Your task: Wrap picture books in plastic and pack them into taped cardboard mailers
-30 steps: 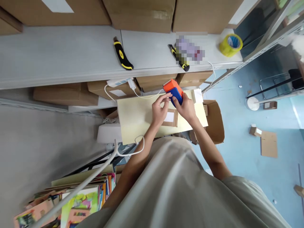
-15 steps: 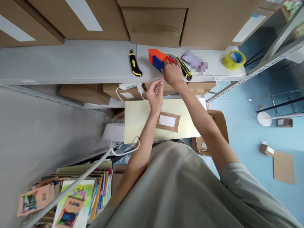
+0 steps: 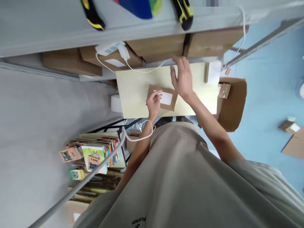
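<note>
A small brown cardboard parcel [image 3: 175, 100] with a white label lies flat on the pale yellow table. My left hand [image 3: 154, 103] is over the parcel's left part, its fingers loosely bent and apart, holding nothing; whether it touches the cardboard I cannot tell. Above the table's far side, my right hand [image 3: 183, 77] has its fingers spread and nothing in them. On the shelf at the top, a blue and orange tape dispenser [image 3: 140, 7] is partly cut off by the frame. Two black and yellow utility knives, one left [image 3: 93, 15] and one right [image 3: 184, 14], flank it.
A white power strip [image 3: 109, 48] with a plug and cable hangs under the shelf edge [image 3: 142, 30]. A white box [image 3: 213, 72] stands at the table's right end. Beyond it is an open carton [image 3: 234, 107]. Books [image 3: 111, 152] are stacked lower left, behind a grey pole [image 3: 95, 172].
My right hand has let go of the tape dispenser and come down off the shelf. My left hand has lowered to the parcel. The view has tilted down towards the table.
</note>
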Action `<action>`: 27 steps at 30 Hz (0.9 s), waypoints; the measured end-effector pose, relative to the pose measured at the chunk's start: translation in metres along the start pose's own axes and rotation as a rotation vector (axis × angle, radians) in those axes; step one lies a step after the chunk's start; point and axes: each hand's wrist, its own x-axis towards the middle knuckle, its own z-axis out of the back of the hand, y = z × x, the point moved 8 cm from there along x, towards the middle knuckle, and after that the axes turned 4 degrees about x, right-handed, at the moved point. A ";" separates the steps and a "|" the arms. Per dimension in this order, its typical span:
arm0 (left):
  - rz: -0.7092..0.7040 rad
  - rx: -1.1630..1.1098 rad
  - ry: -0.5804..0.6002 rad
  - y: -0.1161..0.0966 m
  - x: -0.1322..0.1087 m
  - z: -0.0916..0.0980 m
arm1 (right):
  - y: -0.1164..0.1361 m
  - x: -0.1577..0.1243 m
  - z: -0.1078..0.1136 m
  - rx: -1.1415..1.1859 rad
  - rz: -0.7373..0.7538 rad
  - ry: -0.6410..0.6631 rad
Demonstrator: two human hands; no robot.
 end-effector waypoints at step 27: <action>-0.064 0.419 0.231 0.035 -0.043 -0.065 | -0.121 -0.163 -0.142 0.310 -0.682 0.839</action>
